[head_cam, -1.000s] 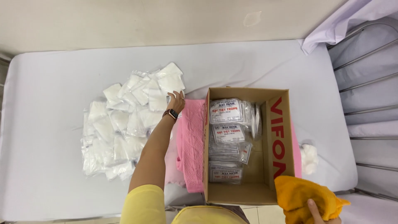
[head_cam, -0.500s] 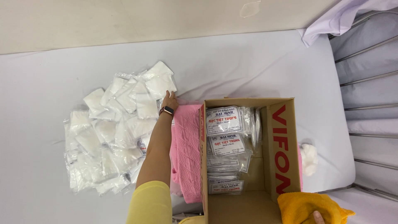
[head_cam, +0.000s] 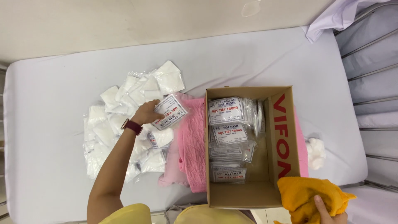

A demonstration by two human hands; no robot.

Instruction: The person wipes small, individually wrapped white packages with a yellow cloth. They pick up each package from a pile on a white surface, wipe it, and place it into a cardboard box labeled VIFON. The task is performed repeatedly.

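White sheeting covers the bed (head_cam: pixel 62 83) that carries everything. Toward its left edge lies a pile (head_cam: pixel 116 124) of clear packets holding white gauze. The left hand (head_cam: pixel 146 113), a dark watch (head_cam: pixel 132 126) on its wrist, rests over the pile's right side with fingers pinched on one labelled packet (head_cam: pixel 169 112), lifted and tilted above the rest. Just right of the pile a pink cloth (head_cam: pixel 191 145) lies bunched against a cardboard box (head_cam: pixel 282 137), which stands open near the bed's front edge. Labelled packets (head_cam: pixel 228 132) are stacked in rows along the box's left half; its right half is bare. White cotton (head_cam: pixel 316 150) sits just beyond the box, near the right edge. At the front right corner, the right hand (head_cam: pixel 325 209) clutches a yellow cloth (head_cam: pixel 306 197), fingers closed on it.
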